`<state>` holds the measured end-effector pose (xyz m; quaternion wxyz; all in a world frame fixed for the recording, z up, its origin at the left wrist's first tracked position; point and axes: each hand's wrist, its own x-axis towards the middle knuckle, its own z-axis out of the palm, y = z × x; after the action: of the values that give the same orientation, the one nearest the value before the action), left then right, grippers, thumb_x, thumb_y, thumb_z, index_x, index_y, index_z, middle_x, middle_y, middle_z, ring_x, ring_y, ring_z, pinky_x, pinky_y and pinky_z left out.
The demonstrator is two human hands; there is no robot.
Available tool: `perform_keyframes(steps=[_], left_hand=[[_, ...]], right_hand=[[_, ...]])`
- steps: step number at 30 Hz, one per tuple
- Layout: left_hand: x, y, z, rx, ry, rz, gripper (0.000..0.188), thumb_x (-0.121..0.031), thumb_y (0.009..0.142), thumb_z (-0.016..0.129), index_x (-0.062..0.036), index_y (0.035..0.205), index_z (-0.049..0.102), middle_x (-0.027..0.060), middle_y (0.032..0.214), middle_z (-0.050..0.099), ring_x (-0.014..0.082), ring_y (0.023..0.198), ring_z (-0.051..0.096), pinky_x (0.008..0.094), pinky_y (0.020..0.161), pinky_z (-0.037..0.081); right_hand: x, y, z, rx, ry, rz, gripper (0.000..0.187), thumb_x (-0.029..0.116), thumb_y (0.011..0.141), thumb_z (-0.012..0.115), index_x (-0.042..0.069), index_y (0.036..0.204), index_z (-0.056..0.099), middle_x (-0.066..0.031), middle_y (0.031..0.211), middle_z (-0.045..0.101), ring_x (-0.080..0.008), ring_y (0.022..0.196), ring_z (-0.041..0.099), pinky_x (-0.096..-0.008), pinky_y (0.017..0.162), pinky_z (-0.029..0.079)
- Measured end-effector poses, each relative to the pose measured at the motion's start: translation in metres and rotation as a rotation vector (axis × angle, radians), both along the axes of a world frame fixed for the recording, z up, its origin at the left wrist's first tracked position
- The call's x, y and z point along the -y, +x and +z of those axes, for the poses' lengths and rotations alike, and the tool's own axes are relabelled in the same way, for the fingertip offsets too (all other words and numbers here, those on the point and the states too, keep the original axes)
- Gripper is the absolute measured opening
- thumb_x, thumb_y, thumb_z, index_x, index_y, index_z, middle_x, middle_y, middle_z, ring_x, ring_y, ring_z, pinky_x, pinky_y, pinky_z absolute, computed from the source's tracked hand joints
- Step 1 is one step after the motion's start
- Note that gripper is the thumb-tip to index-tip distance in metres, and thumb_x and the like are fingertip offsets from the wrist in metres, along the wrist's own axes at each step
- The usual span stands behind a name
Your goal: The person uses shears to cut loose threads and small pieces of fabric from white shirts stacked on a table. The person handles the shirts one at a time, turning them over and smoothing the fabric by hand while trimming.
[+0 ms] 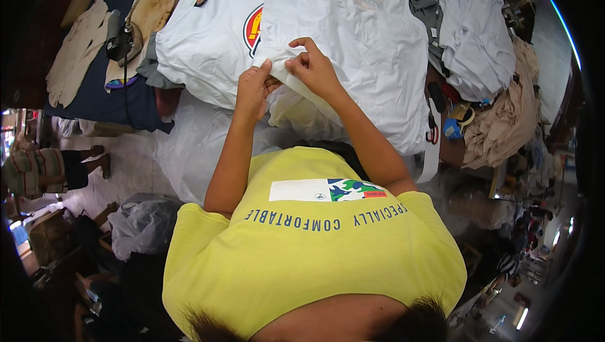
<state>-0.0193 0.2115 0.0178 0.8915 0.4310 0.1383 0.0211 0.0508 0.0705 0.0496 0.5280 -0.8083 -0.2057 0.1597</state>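
Observation:
A white T-shirt (pixel 353 46) is spread in front of me, with a faded print showing through near its far end. Its near edge is gathered up between my hands. My left hand (pixel 254 92) is closed, thumb and fingers pinching the folded hem. Just to the right, my right hand (pixel 315 72) has its thumb and bent fingers at the same edge, the index finger arched above the cloth. Partly under this shirt, on the left, lies another white shirt (pixel 208 33) with a round red and yellow emblem (pixel 253 30) and a small black neck label (pixel 201 1).
An iron (pixel 124 42) with a cord stands on beige cloth at the left. On the right are a pile of pale shirts (pixel 476 36), beige garments (pixel 504 112), tape rolls (pixel 460 118) and red-handled scissors (pixel 432 131). Clear plastic (pixel 195 146) hangs below the table edge. Another person (pixel 38 172) is at far left.

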Motion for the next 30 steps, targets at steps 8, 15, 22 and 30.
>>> perform_keyframes(steps=[8,15,22,30], left_hand=[[0.001,0.004,0.010,-0.006,-0.120,0.012,0.031,-0.024,0.093,0.046,0.0036,0.107,0.052,0.0159,0.100,0.062,0.0229,0.091,0.062,0.0367,0.082,0.049],[0.004,0.053,0.014,0.027,-0.129,-0.057,0.034,-0.023,0.093,0.043,0.0018,0.116,0.049,0.0154,0.108,0.061,0.0271,0.098,0.060,0.0426,0.086,0.047],[-0.026,0.164,0.028,0.075,-0.091,-0.017,0.031,-0.021,0.094,0.042,0.0040,0.112,0.046,0.0193,0.112,0.056,0.0312,0.106,0.055,0.0471,0.093,0.042],[0.026,0.137,-0.051,-0.170,-0.112,0.161,0.040,-0.016,0.091,0.047,0.0055,0.123,0.037,0.0216,0.121,0.047,0.0336,0.112,0.048,0.0423,0.095,0.042]], right_hand=[[0.016,-0.002,-0.002,-0.104,-0.225,-0.026,0.041,0.031,0.080,0.062,0.010,0.111,0.046,-0.0102,0.070,0.059,-0.0250,0.067,0.060,-0.0340,0.061,0.045],[0.108,-0.003,-0.054,0.128,-0.287,-0.152,0.047,0.023,0.076,0.066,0.011,0.117,0.046,-0.0110,0.081,0.058,-0.0265,0.078,0.058,-0.0368,0.069,0.045],[0.251,0.010,-0.075,0.459,-0.734,-0.442,0.031,0.023,0.072,0.070,0.012,0.099,0.061,-0.0110,0.097,0.054,-0.0320,0.093,0.051,-0.0397,0.079,0.044],[0.319,0.010,-0.092,0.759,-0.293,-0.812,0.022,0.012,0.072,0.069,0.006,0.091,0.059,-0.0123,0.092,0.056,-0.0298,0.092,0.051,-0.0385,0.081,0.040]])
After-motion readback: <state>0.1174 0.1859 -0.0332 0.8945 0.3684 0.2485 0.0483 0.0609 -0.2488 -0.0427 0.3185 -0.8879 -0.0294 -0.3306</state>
